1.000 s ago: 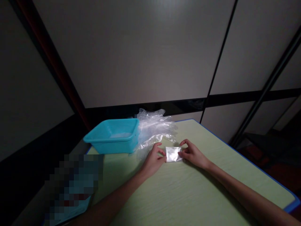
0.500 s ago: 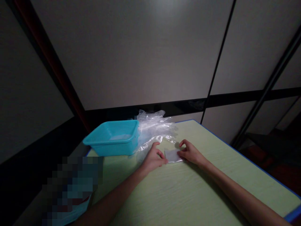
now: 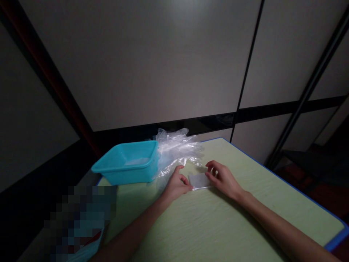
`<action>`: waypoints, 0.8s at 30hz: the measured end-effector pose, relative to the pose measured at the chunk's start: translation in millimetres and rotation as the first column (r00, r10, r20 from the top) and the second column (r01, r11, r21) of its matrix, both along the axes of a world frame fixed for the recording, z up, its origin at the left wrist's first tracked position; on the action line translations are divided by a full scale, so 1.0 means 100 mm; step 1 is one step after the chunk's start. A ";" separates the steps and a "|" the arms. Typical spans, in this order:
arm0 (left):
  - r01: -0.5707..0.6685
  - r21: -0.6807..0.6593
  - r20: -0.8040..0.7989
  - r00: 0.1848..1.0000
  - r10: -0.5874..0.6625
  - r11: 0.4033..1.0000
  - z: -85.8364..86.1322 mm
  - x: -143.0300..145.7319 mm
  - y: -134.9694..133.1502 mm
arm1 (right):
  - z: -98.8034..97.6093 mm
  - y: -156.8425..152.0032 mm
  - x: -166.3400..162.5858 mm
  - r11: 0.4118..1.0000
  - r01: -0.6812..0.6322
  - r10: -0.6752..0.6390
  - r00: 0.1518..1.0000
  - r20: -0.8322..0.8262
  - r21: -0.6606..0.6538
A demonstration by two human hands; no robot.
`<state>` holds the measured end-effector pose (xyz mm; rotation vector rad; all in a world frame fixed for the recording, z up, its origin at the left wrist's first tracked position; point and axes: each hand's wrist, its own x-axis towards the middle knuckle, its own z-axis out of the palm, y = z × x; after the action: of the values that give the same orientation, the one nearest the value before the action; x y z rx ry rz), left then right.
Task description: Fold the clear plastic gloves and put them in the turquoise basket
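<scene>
A small folded clear plastic piece (image 3: 199,181) lies flat on the pale green table (image 3: 218,222), between both hands. My left hand (image 3: 176,185) pinches its left edge with thumb and fingertips. My right hand (image 3: 222,179) has its curled fingers pressing on the right edge. Both forearms reach in from the bottom of the view.
A turquoise plastic tub (image 3: 128,162) stands at the table's far left corner. A heap of crumpled clear plastic (image 3: 177,147) lies just right of it, behind my hands. The table has a blue rim (image 3: 334,242). Grey wall panels rise behind. A blurred patch sits at lower left.
The plastic piece has gone from slightly raised and shiny to lying flatter on the table. Both hands stayed at its edges, shifting slightly left.
</scene>
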<state>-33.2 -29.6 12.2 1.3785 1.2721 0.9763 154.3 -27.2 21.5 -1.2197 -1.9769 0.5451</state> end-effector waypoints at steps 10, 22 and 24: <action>0.021 0.032 0.007 1.000 -0.021 0.999 -0.04 -0.01 0.00 | -0.11 -0.22 -0.12 0.938 -0.347 0.289 0.764 0.576 -0.011; -0.014 0.233 -0.136 0.990 0.047 0.972 -0.05 -0.08 -0.09 | -0.06 -0.22 -0.12 0.942 -0.334 0.256 0.752 0.607 0.016; 0.075 0.375 -0.269 0.963 0.031 0.924 -0.02 -0.09 -0.17 | -0.06 -0.22 -0.10 0.949 -0.311 0.219 0.767 0.602 0.050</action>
<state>-42.0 -46.4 10.0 1.8795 1.3038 1.0879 144.4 -49.5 15.9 -1.1018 -2.6984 0.1387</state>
